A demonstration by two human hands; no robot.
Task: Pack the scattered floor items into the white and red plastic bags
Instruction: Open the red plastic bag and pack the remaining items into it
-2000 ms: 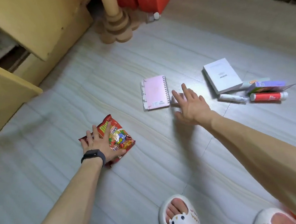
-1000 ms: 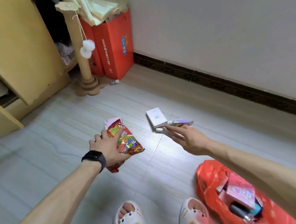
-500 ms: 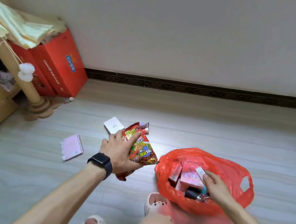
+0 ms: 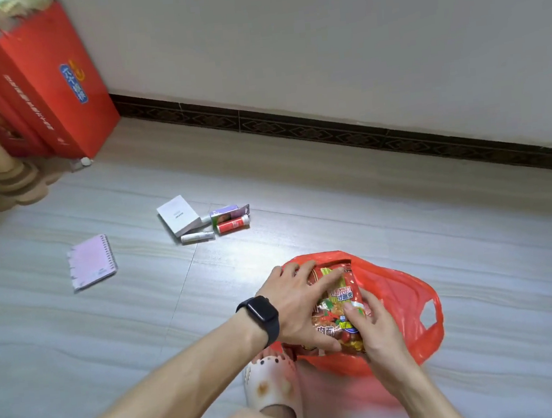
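A red plastic bag [image 4: 408, 300] lies open on the floor by my feet. A red snack packet [image 4: 340, 313] sits in its mouth. My left hand [image 4: 297, 304], with a black watch on the wrist, grips the packet's left side. My right hand [image 4: 372, 326] holds the packet's right lower edge. On the floor further off lie a pink spiral notebook [image 4: 91, 262], a white box [image 4: 178, 215], a white tube [image 4: 197, 237], a red tube [image 4: 232, 224] and a purple-green carton [image 4: 226, 212]. No white bag is in view.
Red cardboard boxes [image 4: 50, 89] lean on the wall at the back left, next to a tan post with a wide base [image 4: 12, 180]. A dark skirting board [image 4: 327, 129] runs along the wall. My slipper [image 4: 271, 381] is beside the bag.
My left hand has carried the snack packet right and down into the red bag's mouth. My right hand has come out from among the bag's contents and taken hold of the packet.
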